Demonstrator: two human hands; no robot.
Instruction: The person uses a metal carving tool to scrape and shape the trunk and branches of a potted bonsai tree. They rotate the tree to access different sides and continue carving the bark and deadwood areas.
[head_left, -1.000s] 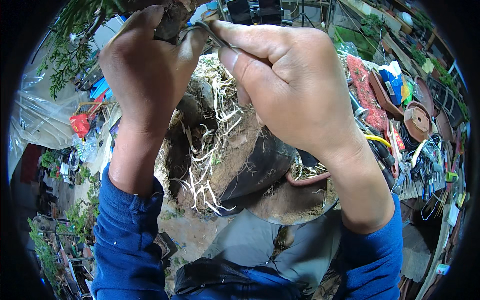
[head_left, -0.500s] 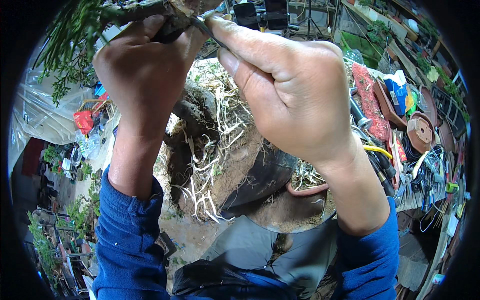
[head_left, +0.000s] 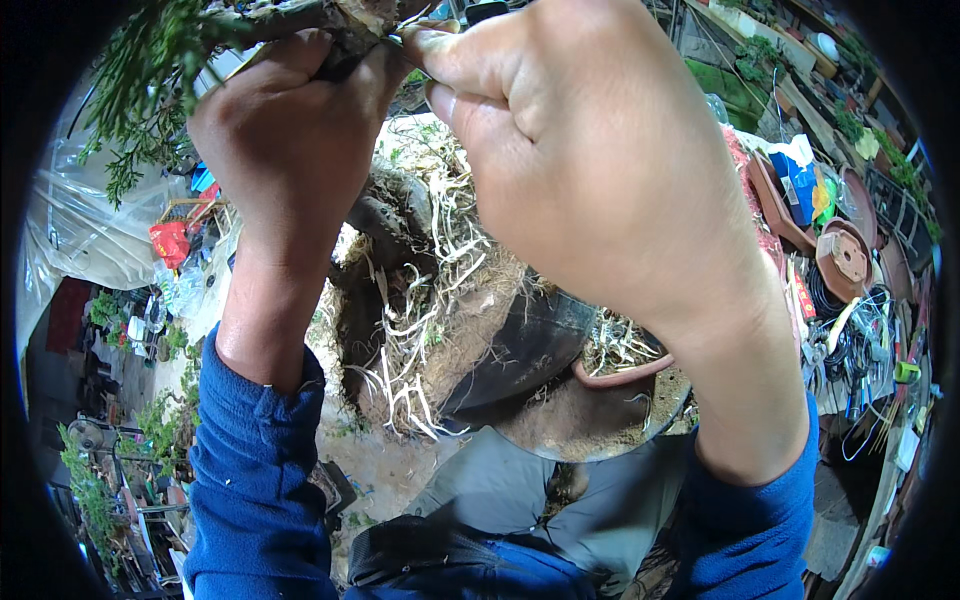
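At the top, my left hand (head_left: 290,150) is closed in a fist around a branch (head_left: 370,14) with rough, partly bared wood. Green conifer foliage (head_left: 150,70) hangs just left of that hand. My right hand (head_left: 610,170) has thumb and forefinger pinched together against the branch, on a thin dark strip that is mostly hidden by the fingers. Beneath both hands is an earthy mass with pale stringy strips (head_left: 420,330) over it and a dark smooth side (head_left: 540,340).
A reddish-brown pot rim (head_left: 625,379) shows below my right wrist. Farther right are an octagonal brown pot (head_left: 842,262), a blue and white packet (head_left: 797,190) and a jumble of tools and cables. Clear plastic sheeting (head_left: 100,225) and a red bag (head_left: 170,243) are at the left.
My right hand has shifted upward and swung closer, its wrist rolling outward to the right; the dark strip now shows less. My left hand keeps its hold on the branch.
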